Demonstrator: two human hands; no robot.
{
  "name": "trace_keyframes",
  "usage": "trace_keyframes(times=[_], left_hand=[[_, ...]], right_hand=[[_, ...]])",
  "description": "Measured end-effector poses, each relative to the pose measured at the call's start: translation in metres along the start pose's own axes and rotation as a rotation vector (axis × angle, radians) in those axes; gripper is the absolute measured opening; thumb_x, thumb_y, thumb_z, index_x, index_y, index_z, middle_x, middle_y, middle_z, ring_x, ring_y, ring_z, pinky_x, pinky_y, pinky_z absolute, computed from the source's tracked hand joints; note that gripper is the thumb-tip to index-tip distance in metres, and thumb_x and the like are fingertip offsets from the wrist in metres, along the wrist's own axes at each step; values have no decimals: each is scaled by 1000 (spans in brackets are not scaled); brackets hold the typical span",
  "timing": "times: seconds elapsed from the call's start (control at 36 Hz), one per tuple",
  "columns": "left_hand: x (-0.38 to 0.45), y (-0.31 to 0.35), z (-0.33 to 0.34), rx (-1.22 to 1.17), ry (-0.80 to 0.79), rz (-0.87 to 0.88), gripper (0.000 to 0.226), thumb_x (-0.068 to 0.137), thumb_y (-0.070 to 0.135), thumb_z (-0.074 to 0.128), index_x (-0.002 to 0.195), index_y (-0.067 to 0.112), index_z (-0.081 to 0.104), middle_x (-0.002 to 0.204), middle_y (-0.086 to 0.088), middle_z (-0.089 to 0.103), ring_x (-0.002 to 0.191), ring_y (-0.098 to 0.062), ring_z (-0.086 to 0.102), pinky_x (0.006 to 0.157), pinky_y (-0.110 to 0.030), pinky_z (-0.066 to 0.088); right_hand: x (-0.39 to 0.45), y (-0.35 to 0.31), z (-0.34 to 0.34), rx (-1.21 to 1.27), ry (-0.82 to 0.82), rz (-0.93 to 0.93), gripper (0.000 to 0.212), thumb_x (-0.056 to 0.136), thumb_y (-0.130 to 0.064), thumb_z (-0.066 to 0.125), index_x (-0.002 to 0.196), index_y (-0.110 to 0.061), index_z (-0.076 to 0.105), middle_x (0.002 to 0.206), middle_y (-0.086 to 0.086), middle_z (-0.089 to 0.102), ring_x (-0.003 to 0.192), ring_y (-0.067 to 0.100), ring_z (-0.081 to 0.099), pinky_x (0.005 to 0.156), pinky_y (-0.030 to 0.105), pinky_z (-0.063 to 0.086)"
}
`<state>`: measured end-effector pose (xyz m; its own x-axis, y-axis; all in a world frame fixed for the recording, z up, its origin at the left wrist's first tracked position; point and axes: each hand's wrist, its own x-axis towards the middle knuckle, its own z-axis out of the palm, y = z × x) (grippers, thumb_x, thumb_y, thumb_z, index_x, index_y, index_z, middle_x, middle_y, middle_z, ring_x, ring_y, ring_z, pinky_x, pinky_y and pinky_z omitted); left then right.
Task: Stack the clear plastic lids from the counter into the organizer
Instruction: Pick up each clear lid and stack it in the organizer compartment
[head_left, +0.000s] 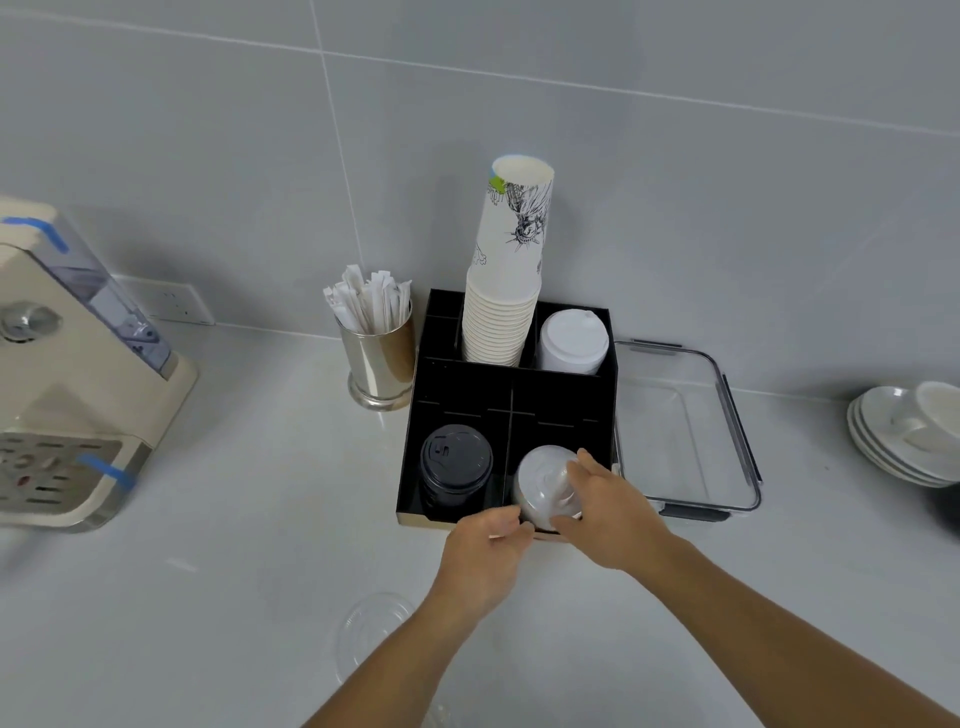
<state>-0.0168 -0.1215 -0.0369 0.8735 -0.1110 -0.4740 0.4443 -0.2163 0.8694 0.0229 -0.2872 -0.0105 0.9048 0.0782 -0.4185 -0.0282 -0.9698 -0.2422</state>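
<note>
A black organizer (467, 384) stands against the tiled wall. Its front right compartment holds a stack of clear plastic lids (543, 483). My right hand (608, 512) wraps the stack from the right, fingers over its top and front. My left hand (485, 556) sits at the organizer's front edge, fingertips touching the stack's lower left side. More clear lids (371, 623) lie on the white counter below my left forearm. Black lids (456, 462) fill the front left compartment, white lids (571, 340) the back right, and paper cups (506, 291) the back middle.
A metal cup of wrapped stirrers (376, 338) stands left of the organizer. A clear glass container (685, 426) lies to its right. Stacked white dishes (904, 431) sit at far right, a cream coffee machine (67, 374) at far left.
</note>
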Motion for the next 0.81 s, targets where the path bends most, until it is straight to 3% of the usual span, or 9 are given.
trace_keyframes(times=[0.03, 0.08, 0.14, 0.22, 0.28, 0.36, 0.42, 0.61, 0.81], left_hand=[[-5, 0, -3, -3, 10, -23, 8, 95, 25, 64, 101, 30, 64, 91, 17, 58, 77, 4, 54, 61, -2, 39], [-15, -4, -11, 0, 54, -44, 21, 93, 32, 65, 113, 29, 69, 109, 12, 65, 92, 2, 61, 68, -7, 42], [-23, -6, -20, 2, 89, -66, 14, 92, 33, 65, 104, 33, 71, 114, 4, 69, 97, -7, 66, 75, -16, 49], [-36, -16, -32, -22, 116, -71, 12, 92, 26, 66, 88, 37, 69, 110, -1, 72, 98, -15, 69, 89, -28, 55], [-46, -22, -41, -42, 139, -77, 16, 92, 18, 66, 85, 33, 71, 105, -5, 74, 98, -22, 71, 91, -33, 55], [-59, -31, -53, -83, 168, -89, 19, 92, 13, 65, 85, 28, 74, 98, -6, 75, 99, -24, 71, 89, -32, 55], [-69, -40, -61, -108, 187, -122, 18, 91, 13, 65, 85, 26, 76, 95, -5, 76, 97, -23, 71, 85, -29, 55], [-101, -76, -84, -183, 264, -199, 15, 90, 15, 68, 79, 15, 79, 83, -10, 73, 83, -22, 68, 80, -33, 55], [-119, -114, -94, -245, 316, -292, 20, 88, 17, 69, 80, 0, 76, 73, -5, 70, 75, -22, 63, 78, -35, 54]], right_hand=[[-2, 0, -1, 11, 5, 1, 52, 89, -39, 57, 132, -11, 46, 165, 1, 16, 125, 26, 55, 84, 29, 46], [-10, -2, -3, 29, 24, -9, 48, 91, -38, 53, 130, -11, 48, 162, -2, 24, 114, 23, 58, 81, 28, 44], [-18, -4, -4, 46, 41, -19, 43, 92, -37, 51, 126, -11, 50, 154, -5, 36, 93, 19, 56, 77, 28, 45], [-29, -9, -5, 101, 32, 0, 44, 94, -36, 51, 130, -12, 51, 131, -1, 55, 85, 17, 55, 78, 31, 51], [-39, -13, -4, 154, 14, 29, 48, 95, -38, 53, 137, -16, 49, 117, 3, 63, 91, 20, 62, 81, 32, 54], [-52, -20, -2, 212, -26, 50, 60, 95, -39, 55, 150, -23, 39, 135, 5, 59, 114, 21, 60, 88, 23, 46], [-59, -25, 2, 251, -45, 48, 58, 95, -39, 56, 149, -24, 42, 142, 4, 55, 123, 21, 57, 92, 23, 43], [-73, -36, 32, 317, -144, 34, 54, 94, -38, 59, 144, -21, 49, 147, -3, 50, 131, 13, 50, 105, 23, 39], [-79, -46, 59, 340, -218, 47, 51, 93, -39, 60, 142, -25, 51, 147, -1, 50, 130, 13, 51, 100, 24, 42]])
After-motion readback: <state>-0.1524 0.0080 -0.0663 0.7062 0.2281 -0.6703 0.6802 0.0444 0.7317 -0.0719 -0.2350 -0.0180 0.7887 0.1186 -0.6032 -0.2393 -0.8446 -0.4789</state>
